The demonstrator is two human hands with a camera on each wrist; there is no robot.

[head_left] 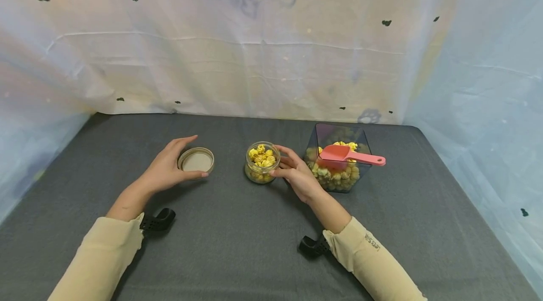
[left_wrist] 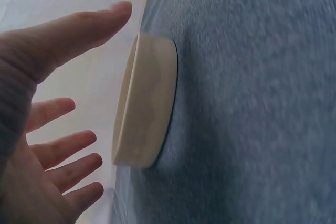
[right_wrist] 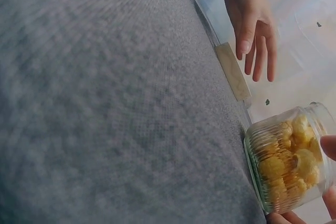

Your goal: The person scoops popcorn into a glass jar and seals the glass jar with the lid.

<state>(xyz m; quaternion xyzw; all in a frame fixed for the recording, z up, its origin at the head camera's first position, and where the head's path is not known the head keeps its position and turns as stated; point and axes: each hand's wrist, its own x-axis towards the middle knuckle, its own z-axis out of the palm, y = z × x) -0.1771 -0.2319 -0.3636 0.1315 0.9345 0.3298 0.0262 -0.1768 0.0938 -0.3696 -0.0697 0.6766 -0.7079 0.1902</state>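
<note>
My left hand (head_left: 167, 165) is spread around a round beige lid (head_left: 197, 161) lying hollow side up on the dark cloth. In the left wrist view, that lid (left_wrist: 148, 103) stands clear of the thumb (left_wrist: 84, 35) and the fingertips. A ribbed glass jar (head_left: 253, 173), uncovered and holding yellow popcorn (right_wrist: 294, 169), stands upright in the middle. Its right side is gripped by my right hand (head_left: 299, 176), thumb near the front and index finger at the far rim. Only fingertips (right_wrist: 329, 145) of this hand show at the right wrist view's edge.
A clear, dark-tinted bin (head_left: 311, 143) of popcorn stands just right of the right hand. Across its top lies a pink scoop (head_left: 339, 152), handle pointing right. Dark grey cloth (head_left: 229, 239) covers the table, and pale printed sheeting (head_left: 263, 65) hangs behind and at both sides.
</note>
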